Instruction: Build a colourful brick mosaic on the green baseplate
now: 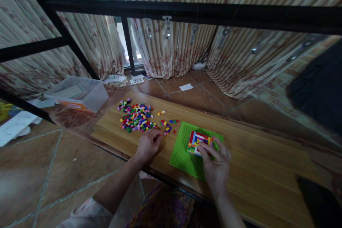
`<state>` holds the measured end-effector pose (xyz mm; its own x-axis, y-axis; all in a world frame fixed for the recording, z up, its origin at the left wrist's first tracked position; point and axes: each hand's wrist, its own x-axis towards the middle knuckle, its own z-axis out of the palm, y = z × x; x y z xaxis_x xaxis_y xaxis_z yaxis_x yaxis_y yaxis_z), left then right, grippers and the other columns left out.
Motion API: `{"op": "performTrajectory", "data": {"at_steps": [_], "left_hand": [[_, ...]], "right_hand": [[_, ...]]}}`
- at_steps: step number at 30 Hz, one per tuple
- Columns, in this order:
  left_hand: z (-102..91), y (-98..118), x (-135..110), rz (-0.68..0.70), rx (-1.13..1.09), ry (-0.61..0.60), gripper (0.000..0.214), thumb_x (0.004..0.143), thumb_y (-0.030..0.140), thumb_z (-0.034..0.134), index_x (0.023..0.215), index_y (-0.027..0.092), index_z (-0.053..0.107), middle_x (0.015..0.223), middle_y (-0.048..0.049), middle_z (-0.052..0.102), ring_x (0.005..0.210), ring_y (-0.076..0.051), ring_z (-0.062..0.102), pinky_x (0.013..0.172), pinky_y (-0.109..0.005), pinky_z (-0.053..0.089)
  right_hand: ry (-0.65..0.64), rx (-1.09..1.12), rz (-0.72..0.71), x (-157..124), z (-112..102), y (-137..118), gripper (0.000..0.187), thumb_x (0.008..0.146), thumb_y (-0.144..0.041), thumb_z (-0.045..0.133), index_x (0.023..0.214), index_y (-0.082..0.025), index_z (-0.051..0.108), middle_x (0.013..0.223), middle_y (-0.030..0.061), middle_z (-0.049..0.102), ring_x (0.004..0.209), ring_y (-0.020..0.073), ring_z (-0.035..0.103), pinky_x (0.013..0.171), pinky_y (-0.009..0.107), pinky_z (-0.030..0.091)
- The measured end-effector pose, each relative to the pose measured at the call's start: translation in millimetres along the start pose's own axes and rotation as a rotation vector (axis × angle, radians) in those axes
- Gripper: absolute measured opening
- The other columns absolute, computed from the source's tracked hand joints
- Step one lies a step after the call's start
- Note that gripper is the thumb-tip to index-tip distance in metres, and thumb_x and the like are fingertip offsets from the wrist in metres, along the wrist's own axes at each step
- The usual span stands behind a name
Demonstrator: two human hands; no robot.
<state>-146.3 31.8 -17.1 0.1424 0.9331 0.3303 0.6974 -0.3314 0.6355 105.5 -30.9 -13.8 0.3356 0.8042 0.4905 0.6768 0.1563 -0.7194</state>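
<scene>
A small block build of multicoloured toy bricks (196,138) sits on a green studded baseplate (181,149). My right hand (217,160) reaches over it from the front right, thumb and index finger drawn together on its top and the other fingers bent along its right side. Part of the build is covered by these fingers. My left hand (148,145) rests on the wooden board beside the loose bricks, its fingers curled into a pinch; what is between the fingertips is too small to make out. A heap of mixed toy bricks (136,117) lies beyond it, with several strays (167,127) to its right.
A clear plastic box (97,96) stands at the left past the wooden board (253,160). A dark flat object (317,199) lies at the board's right end. Black metal bars (187,11) cross in front of the curtains (173,50). Papers (186,87) lie behind.
</scene>
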Motion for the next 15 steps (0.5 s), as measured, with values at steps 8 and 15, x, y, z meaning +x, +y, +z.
{"op": "performTrajectory", "data": {"at_steps": [8,15], "left_hand": [[0.7,1.0,0.2,-0.011,0.008,-0.002,0.011,0.088,0.016,0.057,0.087,0.021,0.067,0.089,-0.0040,0.071,0.082,-0.018,0.064,0.076,-0.028,0.050],[1.6,1.3,-0.1,-0.005,0.004,0.013,0.011,0.087,0.014,0.058,0.087,0.021,0.066,0.088,-0.0032,0.070,0.082,-0.017,0.064,0.077,-0.028,0.051]], "right_hand": [[0.032,0.123,0.153,-5.7,8.0,3.3,0.025,0.085,-0.045,0.068,0.093,-0.023,0.078,0.133,0.0109,0.058,0.125,0.0290,0.051,0.105,0.051,0.039],[0.083,0.266,0.365,-3.5,16.7,-8.5,0.024,0.076,-0.044,0.074,0.086,-0.022,0.078,0.132,0.0086,0.056,0.121,0.0267,0.055,0.098,0.043,0.047]]}}
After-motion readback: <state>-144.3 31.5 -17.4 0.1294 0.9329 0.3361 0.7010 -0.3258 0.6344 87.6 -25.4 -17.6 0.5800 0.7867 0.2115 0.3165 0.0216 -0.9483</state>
